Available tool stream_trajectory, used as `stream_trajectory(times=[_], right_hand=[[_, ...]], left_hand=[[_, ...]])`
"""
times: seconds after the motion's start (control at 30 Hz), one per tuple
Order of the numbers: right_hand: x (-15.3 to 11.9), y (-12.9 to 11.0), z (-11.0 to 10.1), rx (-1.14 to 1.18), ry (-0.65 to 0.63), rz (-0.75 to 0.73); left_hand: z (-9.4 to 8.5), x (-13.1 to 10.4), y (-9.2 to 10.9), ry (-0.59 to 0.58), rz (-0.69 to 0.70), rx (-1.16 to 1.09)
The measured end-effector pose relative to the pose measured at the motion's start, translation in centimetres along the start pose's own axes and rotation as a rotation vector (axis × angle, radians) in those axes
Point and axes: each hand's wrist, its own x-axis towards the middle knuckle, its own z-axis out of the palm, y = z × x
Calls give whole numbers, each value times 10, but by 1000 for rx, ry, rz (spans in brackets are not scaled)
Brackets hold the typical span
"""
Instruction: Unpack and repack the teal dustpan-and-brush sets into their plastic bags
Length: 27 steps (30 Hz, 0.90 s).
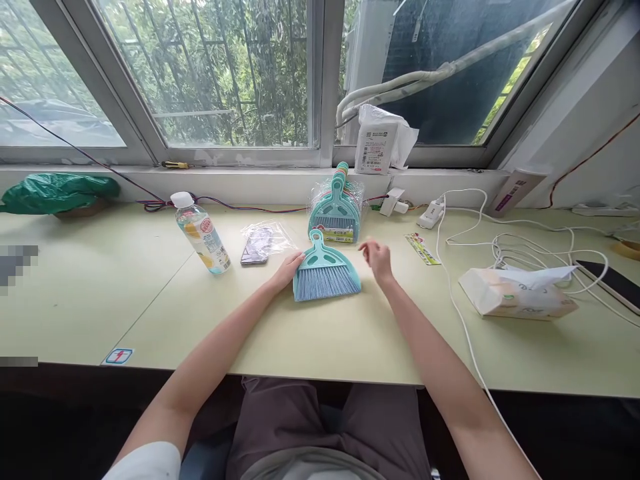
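Note:
A teal dustpan and brush set with grey-blue bristles lies on the pale yellow-green table, bristles toward me. My left hand grips its left edge, with the fingers partly hidden. To the right of the brush, my right hand hovers apart from it, fingers curled in; whether anything small is between them cannot be made out. Behind the set stands a stack of similar teal sets in clear plastic wrap with a yellow label. A green and yellow label card lies right of my right hand.
A bottle and a phone beside clear plastic film stand or lie left. At right are a tissue pack, white cables, a charger and a dark tablet-like object. A green bag sits far left.

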Motion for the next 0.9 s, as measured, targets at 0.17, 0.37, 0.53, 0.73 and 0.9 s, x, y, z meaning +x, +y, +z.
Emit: stream_trajectory(times=[0.17, 0.37, 0.53, 0.73, 0.9], right_hand=[[-51, -29, 43, -761, -289, -382], [-60, -36, 50, -1013, -201, -423], [-46, -24, 37, -1047, -156, -363], [-48, -21, 41, -944, -168, -407], [-46, -18, 41, -856, -158, -297]], left_hand=[[8, -6, 2, 24, 77, 141], [26, -21, 9, 103, 186, 179], [31, -24, 9, 53, 89, 182], [32, -26, 11, -3, 103, 232], [32, -25, 12, -51, 121, 244]])
